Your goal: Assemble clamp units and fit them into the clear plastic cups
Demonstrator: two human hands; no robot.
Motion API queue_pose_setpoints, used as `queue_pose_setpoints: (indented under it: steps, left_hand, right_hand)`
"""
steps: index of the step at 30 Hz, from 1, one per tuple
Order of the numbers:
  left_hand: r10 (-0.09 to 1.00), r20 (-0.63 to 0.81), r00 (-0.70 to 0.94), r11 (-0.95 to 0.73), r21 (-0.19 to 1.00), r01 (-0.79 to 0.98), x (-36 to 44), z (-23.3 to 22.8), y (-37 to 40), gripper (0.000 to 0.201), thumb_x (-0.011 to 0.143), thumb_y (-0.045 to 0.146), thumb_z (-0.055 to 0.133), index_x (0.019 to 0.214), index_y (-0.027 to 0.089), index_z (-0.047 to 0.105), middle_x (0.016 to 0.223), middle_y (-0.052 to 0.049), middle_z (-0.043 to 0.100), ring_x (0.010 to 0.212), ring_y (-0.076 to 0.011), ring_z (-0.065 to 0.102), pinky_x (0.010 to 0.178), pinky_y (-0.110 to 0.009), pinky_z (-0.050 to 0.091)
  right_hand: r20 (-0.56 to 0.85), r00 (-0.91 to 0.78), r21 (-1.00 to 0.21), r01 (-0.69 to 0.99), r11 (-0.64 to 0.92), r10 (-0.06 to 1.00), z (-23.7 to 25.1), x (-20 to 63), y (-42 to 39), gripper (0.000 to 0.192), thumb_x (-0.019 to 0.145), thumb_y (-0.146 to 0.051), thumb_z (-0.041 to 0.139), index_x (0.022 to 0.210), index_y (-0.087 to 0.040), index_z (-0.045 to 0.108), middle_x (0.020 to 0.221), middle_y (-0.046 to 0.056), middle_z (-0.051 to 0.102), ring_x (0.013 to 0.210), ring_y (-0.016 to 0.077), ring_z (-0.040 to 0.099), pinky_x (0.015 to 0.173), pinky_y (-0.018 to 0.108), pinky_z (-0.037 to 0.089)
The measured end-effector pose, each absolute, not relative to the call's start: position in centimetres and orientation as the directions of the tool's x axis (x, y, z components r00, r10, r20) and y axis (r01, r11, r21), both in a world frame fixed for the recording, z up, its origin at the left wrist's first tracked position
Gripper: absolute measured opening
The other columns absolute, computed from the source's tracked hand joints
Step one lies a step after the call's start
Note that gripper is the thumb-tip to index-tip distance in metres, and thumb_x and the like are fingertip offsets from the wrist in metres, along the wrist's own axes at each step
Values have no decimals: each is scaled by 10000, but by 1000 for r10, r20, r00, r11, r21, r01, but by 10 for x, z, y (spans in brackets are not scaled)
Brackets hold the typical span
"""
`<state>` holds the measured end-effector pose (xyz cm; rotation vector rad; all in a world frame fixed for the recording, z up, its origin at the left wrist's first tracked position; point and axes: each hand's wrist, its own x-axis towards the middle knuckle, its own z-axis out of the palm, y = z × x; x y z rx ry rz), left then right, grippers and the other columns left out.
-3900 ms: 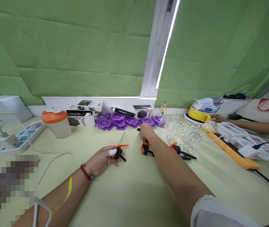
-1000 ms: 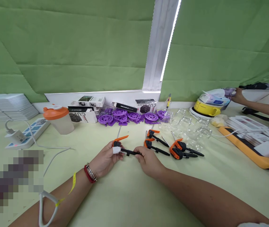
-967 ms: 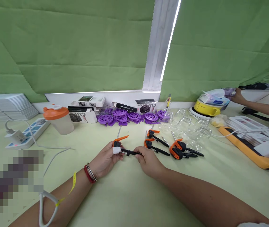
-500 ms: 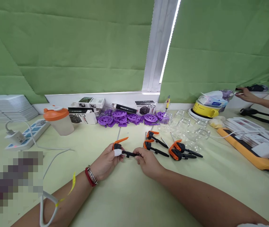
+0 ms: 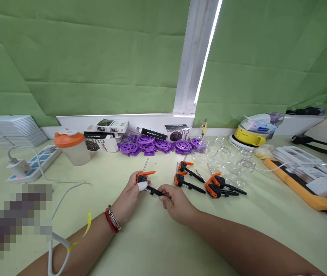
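Note:
My left hand (image 5: 130,197) is closed round the body of a black-and-orange clamp-like part (image 5: 151,188). It has an orange lever, a thin metal rod pointing away from me and a black arm. A white covering wraps one fingertip of that hand. With closed fingers, my right hand (image 5: 177,201) pinches the far end of the black arm. Just right of my hands lie several similar parts, among them one (image 5: 190,185) nearest my right hand and an overlapping pair (image 5: 215,188) farther right.
Several purple round slotted pieces (image 5: 155,145) lie in a row at the back, before printed boxes (image 5: 177,134). Clear glass-like cups (image 5: 223,153) cluster behind the parts. An orange-lidded shaker (image 5: 73,153) and a white power strip (image 5: 41,165) stand left; an orange power strip (image 5: 298,186) lies right.
My right hand has shifted slightly left and down, and the black arm tilts more downward to the right. Another person's hand at the far right has left the view.

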<state>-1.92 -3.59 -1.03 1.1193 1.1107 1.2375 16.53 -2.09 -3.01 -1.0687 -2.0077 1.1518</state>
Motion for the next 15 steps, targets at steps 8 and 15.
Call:
queue_pose_setpoints:
  steps: [8, 15]
  left_hand:
    - [978, 198, -61, -181, 960, 213, -16, -8, -38, 407, 886, 378, 449, 1241, 240, 305, 1448, -106, 254, 1332, -217, 266, 1087, -444, 208]
    - [907, 399, 134, -419, 832, 364, -21, -3, -40, 834, 713, 333, 685, 1392, 261, 206, 1430, -122, 267, 1323, -289, 280, 1082, -480, 251]
  right_hand:
    - [50, -538, -971, 172, 167, 841, -30, 147, -39, 113, 864, -210, 408, 907, -205, 513, 574, -45, 479, 518, 100, 456, 497, 211, 355]
    - [-7, -572, -996, -67, -56, 821, -21, 142, -44, 117, 858, -292, 479, 901, -191, 521, 536, -61, 453, 459, 75, 374, 457, 203, 290]
